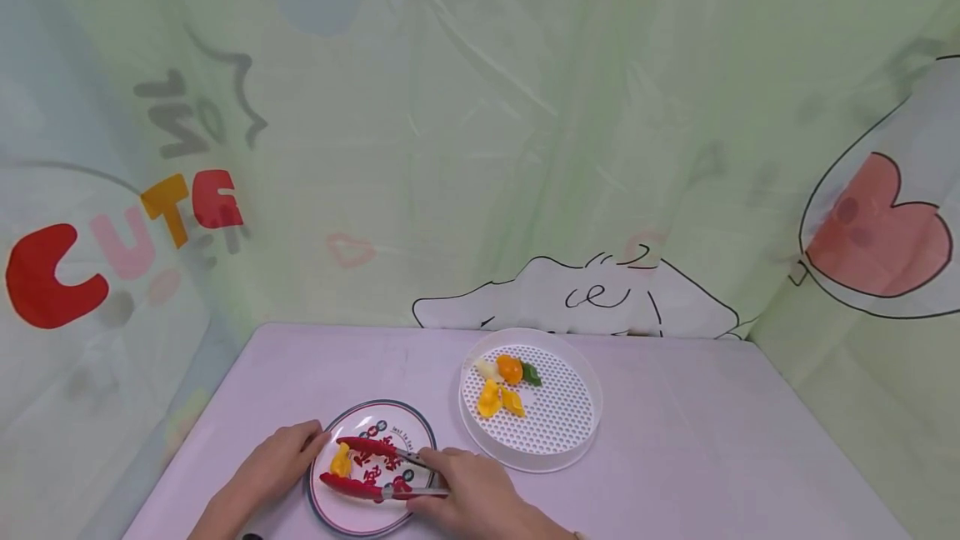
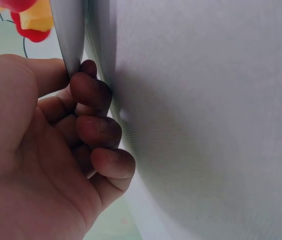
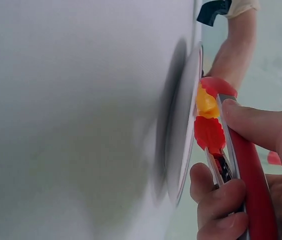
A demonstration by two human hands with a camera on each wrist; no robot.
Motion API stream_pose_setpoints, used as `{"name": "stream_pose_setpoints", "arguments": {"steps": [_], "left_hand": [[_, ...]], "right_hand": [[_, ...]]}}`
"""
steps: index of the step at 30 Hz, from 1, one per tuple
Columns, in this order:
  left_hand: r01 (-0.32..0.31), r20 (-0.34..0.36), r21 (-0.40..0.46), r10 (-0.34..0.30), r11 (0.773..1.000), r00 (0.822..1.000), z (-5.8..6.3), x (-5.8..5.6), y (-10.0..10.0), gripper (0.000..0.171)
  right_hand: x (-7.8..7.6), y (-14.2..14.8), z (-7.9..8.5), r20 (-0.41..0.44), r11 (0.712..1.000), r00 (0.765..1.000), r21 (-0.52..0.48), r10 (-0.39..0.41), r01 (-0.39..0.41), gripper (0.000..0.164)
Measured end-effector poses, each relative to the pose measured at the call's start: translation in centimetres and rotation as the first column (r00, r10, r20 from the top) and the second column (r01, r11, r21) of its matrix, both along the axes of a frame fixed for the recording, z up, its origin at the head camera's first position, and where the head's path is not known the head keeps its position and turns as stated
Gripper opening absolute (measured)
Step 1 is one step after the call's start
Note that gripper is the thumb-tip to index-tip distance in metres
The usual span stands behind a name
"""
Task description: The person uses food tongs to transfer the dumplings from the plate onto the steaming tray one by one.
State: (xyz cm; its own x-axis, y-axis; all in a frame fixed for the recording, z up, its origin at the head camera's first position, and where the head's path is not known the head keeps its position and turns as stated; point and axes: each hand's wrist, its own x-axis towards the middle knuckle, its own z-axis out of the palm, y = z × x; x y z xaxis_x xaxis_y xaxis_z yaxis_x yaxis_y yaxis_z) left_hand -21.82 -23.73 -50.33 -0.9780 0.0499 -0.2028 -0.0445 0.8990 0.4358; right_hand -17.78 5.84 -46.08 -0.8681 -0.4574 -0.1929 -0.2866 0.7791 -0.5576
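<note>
My left hand [image 1: 279, 463] pinches the rim of a round white plate [image 1: 415, 426] between thumb and fingers; the plate has a dark border and red print. In the left wrist view, the thumb lies on one face of the rim and fingertips [image 2: 92, 90] on the other. My right hand [image 1: 474, 492] grips metal tongs with red tips [image 1: 360, 488], seen side-on in the right wrist view. A small, lumpy yellow piece [image 1: 341, 461] sits between the tong tips over the plate's left part. Whether both tips press on it I cannot tell.
Behind and right of the plate stands a round white perforated tray [image 1: 558, 407] with a raised rim. It holds yellow pieces [image 1: 490, 399], an orange piece [image 1: 510, 369], a pale piece and a green leafy piece [image 1: 531, 374]. A printed curtain [image 1: 480, 148] encloses the pale table [image 1: 675, 440].
</note>
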Motion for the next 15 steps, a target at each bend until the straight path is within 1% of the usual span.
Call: {"name": "stream_pose_setpoints", "arguments": {"steps": [6,12,15], "left_hand": [[-0.004,0.001,-0.016,0.004,1.000,1.000,-0.2,-0.1,0.0,0.033],[-0.005,0.006,-0.013,0.005,1.000,1.000,-0.4,-0.3,-0.1,0.033],[-0.008,0.005,-0.011,0.008,1.000,1.000,-0.4,-0.2,-0.1,0.032]], "right_hand": [[0.4,1.1,1.0,-0.021,1.000,0.999,-0.014,-0.028,0.028,0.059],[0.6,2.5,1.9,-0.055,0.999,0.998,-0.020,-0.040,0.039,0.060],[0.6,3.3,2.2,-0.070,0.998,0.996,-0.038,-0.053,0.050,0.061]]}}
